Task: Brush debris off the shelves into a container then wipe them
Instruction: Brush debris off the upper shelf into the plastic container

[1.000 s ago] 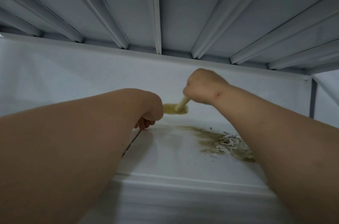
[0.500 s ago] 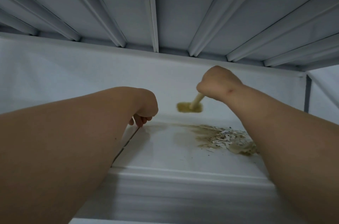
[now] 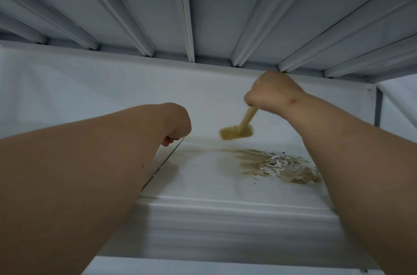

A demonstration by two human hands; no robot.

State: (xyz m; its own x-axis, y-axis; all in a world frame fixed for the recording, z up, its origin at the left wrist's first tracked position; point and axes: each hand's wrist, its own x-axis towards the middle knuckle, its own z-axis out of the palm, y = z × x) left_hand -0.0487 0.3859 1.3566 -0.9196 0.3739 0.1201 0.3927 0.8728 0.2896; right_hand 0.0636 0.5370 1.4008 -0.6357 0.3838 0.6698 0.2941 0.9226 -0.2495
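Note:
My right hand (image 3: 274, 94) grips the pale yellow handle of a small brush (image 3: 247, 116). Its blurred bristles (image 3: 235, 133) hang just above the back of the white shelf (image 3: 203, 180). A pile of tan dust and white flakes, the debris (image 3: 277, 165), lies on the shelf right of the bristles, beside my right forearm. My left hand (image 3: 177, 124) is at the left with fingers curled under, at the top of a thin white container edge (image 3: 168, 157). My left forearm hides most of that container.
The ribbed underside of the upper shelf (image 3: 191, 15) hangs low, right above my right hand. A white back wall (image 3: 90, 85) closes the space, with a dark upright post (image 3: 378, 107) at the right. The shelf's front lip (image 3: 225, 202) runs below the debris.
My right hand has carried the brush to the right and a little upward, closer to the debris pile. My left hand has stayed nearly where it was.

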